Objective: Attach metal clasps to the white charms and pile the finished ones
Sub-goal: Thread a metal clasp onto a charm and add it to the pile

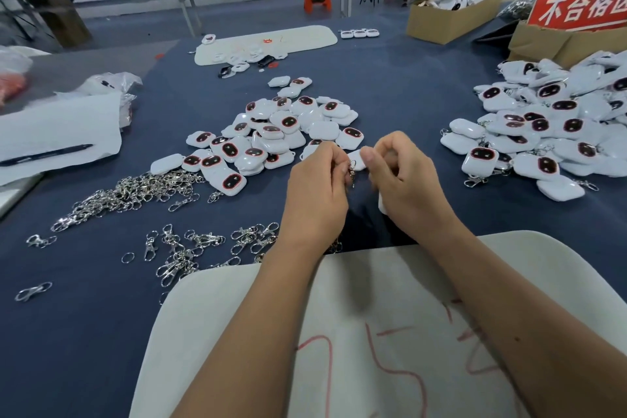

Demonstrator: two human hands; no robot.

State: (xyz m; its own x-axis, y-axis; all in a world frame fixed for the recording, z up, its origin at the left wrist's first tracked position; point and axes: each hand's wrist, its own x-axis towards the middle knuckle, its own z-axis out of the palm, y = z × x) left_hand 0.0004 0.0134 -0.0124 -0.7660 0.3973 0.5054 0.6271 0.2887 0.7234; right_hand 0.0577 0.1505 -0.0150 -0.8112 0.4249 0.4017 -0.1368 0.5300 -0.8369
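You hold the work up between both hands so the joint sits in plain sight: your left hand (317, 176) pinches a small shiny metal swivel clasp (352, 171), while your right hand (400, 173) curls its fingers round a smooth, rounded white plastic charm (358, 158). Glinting loose clasps (135, 192) lie left on the navy cloth counter (390, 78), bare glossy charms (278, 132) ahead, the finished pile (549, 129) within right reach.

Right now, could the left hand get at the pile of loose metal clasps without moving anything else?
Probably yes, once it lets go. The left hand is pinching a clasp, but the loose clasp pile lies on its own side on bare blue cloth, nothing between.
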